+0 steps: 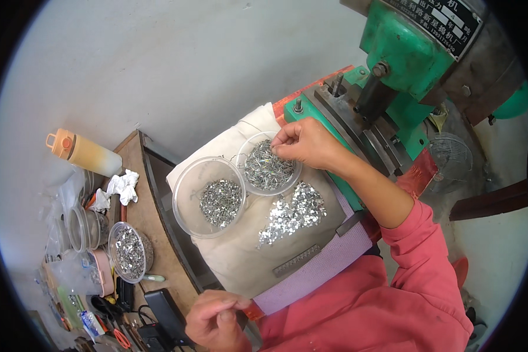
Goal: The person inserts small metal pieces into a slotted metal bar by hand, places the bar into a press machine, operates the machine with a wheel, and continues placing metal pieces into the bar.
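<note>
the right hand (311,145) is pinching its fingertips together at the metal bits (265,171) lying in a clear bowl (298,176) beside a wider tub (189,196), though i cannot tell whether it is gripping any, while the loosely curled left hand (213,321), thumb and fingertips apart, is hovering near the purple mat (317,283).

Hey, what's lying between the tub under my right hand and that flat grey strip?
In the head view, a loose pile of shiny flakes lies between them, then bare beige cloth just before the grey strip.
</note>
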Demonstrator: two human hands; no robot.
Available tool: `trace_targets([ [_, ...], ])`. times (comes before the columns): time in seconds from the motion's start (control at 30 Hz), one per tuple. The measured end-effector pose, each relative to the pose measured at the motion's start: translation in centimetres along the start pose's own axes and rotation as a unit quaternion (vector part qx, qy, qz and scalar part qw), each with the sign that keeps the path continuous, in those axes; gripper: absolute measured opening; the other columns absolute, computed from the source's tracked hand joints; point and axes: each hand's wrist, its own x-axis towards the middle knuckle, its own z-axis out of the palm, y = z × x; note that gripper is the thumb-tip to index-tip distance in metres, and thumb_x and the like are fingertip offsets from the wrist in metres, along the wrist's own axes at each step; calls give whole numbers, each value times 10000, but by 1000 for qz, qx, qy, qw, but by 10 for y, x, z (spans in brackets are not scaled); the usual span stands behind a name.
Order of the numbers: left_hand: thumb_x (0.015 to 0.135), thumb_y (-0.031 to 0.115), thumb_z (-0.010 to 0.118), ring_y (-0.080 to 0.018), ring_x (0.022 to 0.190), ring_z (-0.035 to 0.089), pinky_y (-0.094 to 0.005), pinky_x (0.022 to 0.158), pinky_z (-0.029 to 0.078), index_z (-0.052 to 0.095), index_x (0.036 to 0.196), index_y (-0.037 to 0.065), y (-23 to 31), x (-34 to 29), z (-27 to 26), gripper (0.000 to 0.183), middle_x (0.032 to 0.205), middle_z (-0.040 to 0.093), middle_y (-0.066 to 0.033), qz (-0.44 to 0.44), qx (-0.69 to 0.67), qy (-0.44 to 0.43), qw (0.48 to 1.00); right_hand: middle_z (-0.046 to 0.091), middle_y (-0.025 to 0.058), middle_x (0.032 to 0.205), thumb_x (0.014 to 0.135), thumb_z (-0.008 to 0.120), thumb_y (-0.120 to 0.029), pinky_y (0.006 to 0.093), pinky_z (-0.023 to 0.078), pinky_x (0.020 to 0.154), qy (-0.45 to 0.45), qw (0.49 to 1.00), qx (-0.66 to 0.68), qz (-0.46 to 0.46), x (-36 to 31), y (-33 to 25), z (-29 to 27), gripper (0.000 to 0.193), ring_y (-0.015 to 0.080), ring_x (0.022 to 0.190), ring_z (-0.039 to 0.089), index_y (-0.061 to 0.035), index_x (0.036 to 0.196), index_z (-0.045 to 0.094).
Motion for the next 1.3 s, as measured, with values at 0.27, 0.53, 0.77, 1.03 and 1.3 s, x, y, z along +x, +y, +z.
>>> trace_targets([
  [0.27, 965, 15, 611, -174, 771, 700, -275, 707, 556, 661, 1024, -52, -9, 66, 47, 102, 894, 711, -136, 0, 167, -66, 984, 668, -7, 778, 850, 769, -119, 192, 399, 544, -57, 960, 232, 146, -15, -9, -5, 162, 35, 603, 500, 2, 952, 731],
  [0.53, 892, 28, 696, -246, 914, 747, -322, 812, 584, 643, 1118, -62, -79, 112, 96, 248, 1011, 737, -207, -86, 208, -126, 966, 609, -50, 740, 888, 742, -177, 183, 352, 500, -87, 928, 319, 171, -22, -4, 0, 168, 23, 577, 470, -31, 967, 713],
  [0.77, 913, 3, 688, -113, 858, 692, -254, 787, 554, 662, 1068, -67, -88, 121, 107, 171, 935, 736, -95, -129, 186, -112, 968, 657, -23, 795, 854, 743, -198, 177, 346, 472, -88, 892, 402, 189, -23, -5, 1, 167, 20, 554, 466, -48, 903, 689],
  [1.03, 896, 24, 697, -100, 740, 676, -247, 693, 524, 720, 970, -54, -107, 128, 105, 110, 816, 734, -87, -126, 159, -102, 974, 684, 8, 820, 922, 711, -181, 188, 405, 489, -49, 918, 357, 167, -24, -6, 4, 174, 32, 595, 539, -11, 962, 703],
  [1.3, 901, 23, 689, -79, 752, 651, -232, 718, 521, 710, 949, -55, -106, 136, 100, 94, 838, 720, -52, -161, 154, -123, 967, 709, 29, 870, 982, 635, -178, 212, 445, 499, -49, 944, 292, 143, -25, -6, 8, 211, 49, 615, 568, 6, 1045, 718],
])
